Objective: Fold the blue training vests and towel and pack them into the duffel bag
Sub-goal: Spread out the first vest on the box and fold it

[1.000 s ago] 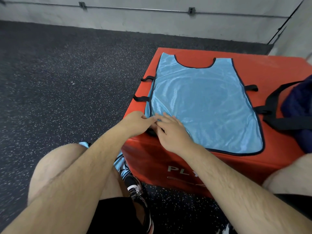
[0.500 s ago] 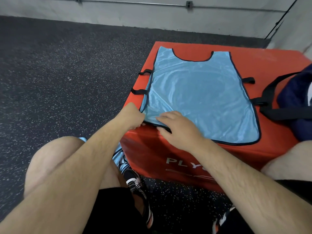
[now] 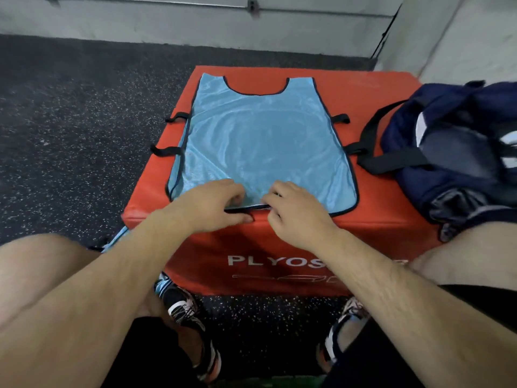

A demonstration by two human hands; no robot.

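A light blue training vest [image 3: 260,141] with black trim lies flat on the red plyo box [image 3: 377,88], neck hole at the far end. My left hand [image 3: 212,204] and my right hand [image 3: 296,211] sit side by side at the vest's near hem, fingers curled over the black edge and pinching it. A navy duffel bag [image 3: 453,152] with black straps rests on the box's right side, its mouth turned toward me. More blue fabric [image 3: 117,239] hangs by my left knee, mostly hidden.
Black side straps [image 3: 167,149] of the vest stick out over the box's left edge. Dark speckled rubber floor [image 3: 70,121] surrounds the box, with a grey wall [image 3: 195,21] behind. My knees and shoes flank the box's front face.
Both hands slid right along the near hem from the vest's left corner to its middle. The view shifted, bringing more of the duffel bag into sight.
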